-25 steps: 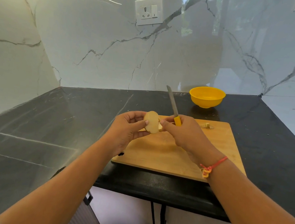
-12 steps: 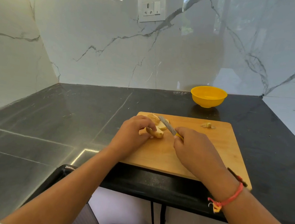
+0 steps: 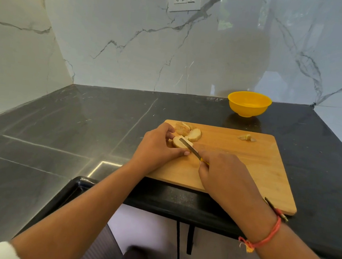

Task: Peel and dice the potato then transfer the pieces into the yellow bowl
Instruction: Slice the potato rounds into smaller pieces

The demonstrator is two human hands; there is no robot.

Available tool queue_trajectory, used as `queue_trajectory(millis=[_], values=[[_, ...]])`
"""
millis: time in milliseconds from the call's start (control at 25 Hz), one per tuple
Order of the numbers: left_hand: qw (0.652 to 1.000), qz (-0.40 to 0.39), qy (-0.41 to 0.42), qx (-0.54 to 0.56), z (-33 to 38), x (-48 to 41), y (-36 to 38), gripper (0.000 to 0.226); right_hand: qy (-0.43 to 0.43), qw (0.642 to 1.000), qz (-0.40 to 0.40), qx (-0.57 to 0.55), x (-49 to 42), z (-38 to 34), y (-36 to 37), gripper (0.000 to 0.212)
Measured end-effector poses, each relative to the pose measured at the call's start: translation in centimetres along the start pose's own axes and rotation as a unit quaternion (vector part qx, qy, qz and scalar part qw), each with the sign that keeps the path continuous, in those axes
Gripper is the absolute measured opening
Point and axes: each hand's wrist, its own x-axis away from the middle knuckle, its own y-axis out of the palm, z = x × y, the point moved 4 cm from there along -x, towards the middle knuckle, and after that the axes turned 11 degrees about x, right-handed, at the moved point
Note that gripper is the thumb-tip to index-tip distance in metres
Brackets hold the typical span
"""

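I have the left hand (image 3: 159,147) on the far-left part of the wooden cutting board (image 3: 247,165). Its fingers are curled around a potato piece (image 3: 177,144), thumb on the near side, pinning it to the wood. The right hand (image 3: 222,175), nearer the board's middle, is wrapped around the yellow handle of a knife (image 3: 187,146), and I see the blade lying across the top of that piece. Just beyond it, toward the board's far-left corner, more potato slices (image 3: 195,134) lie touching one another. A small potato scrap (image 3: 247,137) sits near the board's far edge, toward its right. The yellow bowl (image 3: 249,105) stands on the dark countertop (image 3: 81,119) past the board's far edge, apart from it.
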Motion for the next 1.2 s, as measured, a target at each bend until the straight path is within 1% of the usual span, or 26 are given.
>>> queue_trajectory(millis=[160,320,520,600,680,840,1000,1200], values=[[1.000,0.001,-0.008,0.005,-0.1,-0.1,0.2,0.067,-0.007,1.000,-0.019,0.017,-0.4,-0.3,0.1,0.032],[0.999,0.007,-0.020,0.039,-0.5,-0.1,0.1,0.062,-0.014,0.999,-0.020,0.023,-0.6,-0.7,0.1,0.033],[0.996,0.005,-0.038,0.083,-1.1,-0.3,-0.1,0.064,-0.013,0.998,-0.044,0.047,-1.2,-1.3,0.4,0.031],[0.994,0.003,-0.046,0.098,-1.3,-0.4,-0.2,0.069,-0.012,0.995,-0.077,0.066,-1.7,-1.5,0.7,0.030],[0.993,0.003,-0.050,0.108,-1.4,-0.5,-0.3,0.074,-0.006,0.987,-0.132,0.087,-2.5,-1.8,0.7,0.031],[0.991,0.004,-0.056,0.119,-1.4,-0.7,-0.4,0.079,0.007,0.961,-0.239,0.138,-4.0,-2.1,1.1,0.039],[0.990,0.016,-0.060,0.124,-1.4,-0.4,-0.4,0.081,0.046,0.945,-0.290,0.144,-5.2,-2.5,2.4,0.046],[0.992,0.043,-0.060,0.106,-1.2,0.0,-0.4,0.080,0.057,0.934,-0.310,0.169,-6.1,-3.0,2.6,0.046]])
